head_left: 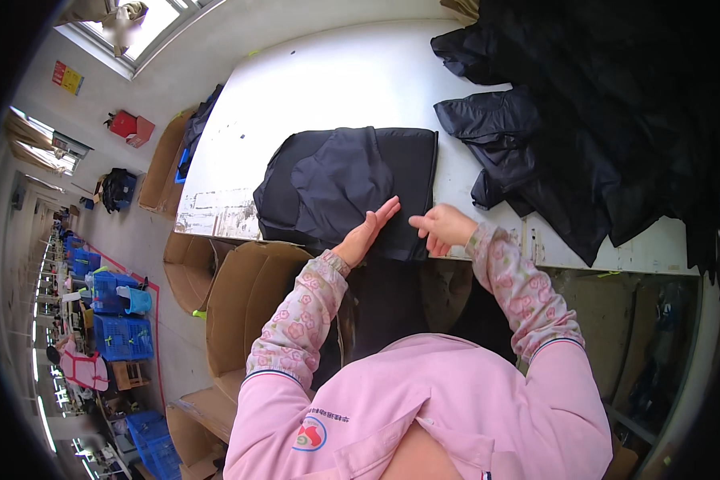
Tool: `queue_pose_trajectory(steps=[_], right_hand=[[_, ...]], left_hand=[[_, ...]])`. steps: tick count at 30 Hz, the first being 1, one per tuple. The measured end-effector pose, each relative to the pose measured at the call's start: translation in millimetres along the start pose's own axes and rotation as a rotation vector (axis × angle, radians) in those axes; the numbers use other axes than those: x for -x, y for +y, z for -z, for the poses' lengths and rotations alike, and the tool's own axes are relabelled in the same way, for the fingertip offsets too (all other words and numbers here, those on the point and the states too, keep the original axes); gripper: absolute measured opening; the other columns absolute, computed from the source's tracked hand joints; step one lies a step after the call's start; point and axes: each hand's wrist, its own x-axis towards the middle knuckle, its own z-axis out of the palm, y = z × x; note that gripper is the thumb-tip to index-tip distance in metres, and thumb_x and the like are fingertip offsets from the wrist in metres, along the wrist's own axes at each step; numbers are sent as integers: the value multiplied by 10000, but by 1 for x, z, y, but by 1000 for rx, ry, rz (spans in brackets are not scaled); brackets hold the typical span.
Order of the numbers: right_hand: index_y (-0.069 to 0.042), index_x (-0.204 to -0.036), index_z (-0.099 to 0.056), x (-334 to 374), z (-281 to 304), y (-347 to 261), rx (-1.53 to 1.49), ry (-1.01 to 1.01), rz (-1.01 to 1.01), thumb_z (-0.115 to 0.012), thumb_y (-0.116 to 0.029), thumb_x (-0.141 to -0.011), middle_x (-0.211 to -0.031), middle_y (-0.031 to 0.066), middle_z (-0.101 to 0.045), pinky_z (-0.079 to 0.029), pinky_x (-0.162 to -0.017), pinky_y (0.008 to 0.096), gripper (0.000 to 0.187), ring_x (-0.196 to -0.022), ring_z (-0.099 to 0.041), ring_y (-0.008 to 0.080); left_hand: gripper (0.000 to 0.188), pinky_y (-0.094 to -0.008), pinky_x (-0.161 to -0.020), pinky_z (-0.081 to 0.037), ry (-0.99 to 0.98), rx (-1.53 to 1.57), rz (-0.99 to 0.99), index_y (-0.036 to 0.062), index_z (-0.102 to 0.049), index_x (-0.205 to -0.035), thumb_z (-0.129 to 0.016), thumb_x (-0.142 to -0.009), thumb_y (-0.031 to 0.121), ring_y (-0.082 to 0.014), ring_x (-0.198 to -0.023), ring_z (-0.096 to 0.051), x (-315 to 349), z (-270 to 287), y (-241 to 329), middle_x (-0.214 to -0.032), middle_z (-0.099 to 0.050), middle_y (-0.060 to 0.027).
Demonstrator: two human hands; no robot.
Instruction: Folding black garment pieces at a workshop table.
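A dark folded garment (344, 176) lies flat near the front edge of the white table, with a smooth, lighter dark piece of cloth over its middle. My left hand (370, 230) rests along the lower part of the garment, its fingers stretched out and nothing in its grasp. At the garment's lower right edge is my right hand (444, 227), its fingers curled in; whatever they may hold is hidden. Both forearms wear pink flowered sleeve covers.
A heap of black garments (568, 144) covers the table's right side, with sleeves trailing toward the front edge. Open cardboard boxes (252, 296) stand against the table's near left side. Blue plastic baskets (124, 336) sit on the floor farther left. The white tabletop (336, 80) extends behind the garment.
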Motion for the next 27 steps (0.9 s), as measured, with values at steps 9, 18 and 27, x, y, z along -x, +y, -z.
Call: queue_pose_trajectory(steps=[9, 18, 27], right_hand=[[69, -967, -575, 15, -52, 23, -119, 209, 50, -625, -367, -921, -661, 143, -636, -519, -419, 284, 441, -499, -650, 216], [99, -906, -578, 19, -81, 33, -361, 180, 57, -636, -293, -915, -673, 174, -645, -525, -392, 305, 397, -494, -655, 239], [-36, -1018, -564, 37, -104, 52, -569, 99, 140, -583, -265, -947, -686, 81, -622, -518, -466, 274, 241, -528, -633, 179]], left_hand=[[904, -368, -1184, -16, 48, 26, 34, 16, -163, -1516, -191, -932, 705, -220, -1476, -97, -5, -5, 3, -1583, -175, -133], [819, -351, -1187, -31, 62, 38, 33, 27, -188, -1513, -189, -971, 641, -223, -1473, -116, -5, -7, -1, -1570, -205, -152], [850, -370, -1183, 3, 152, -30, 82, 37, -205, -1512, -169, -953, 676, -241, -1476, -92, -6, -12, -3, -1571, -201, -165]])
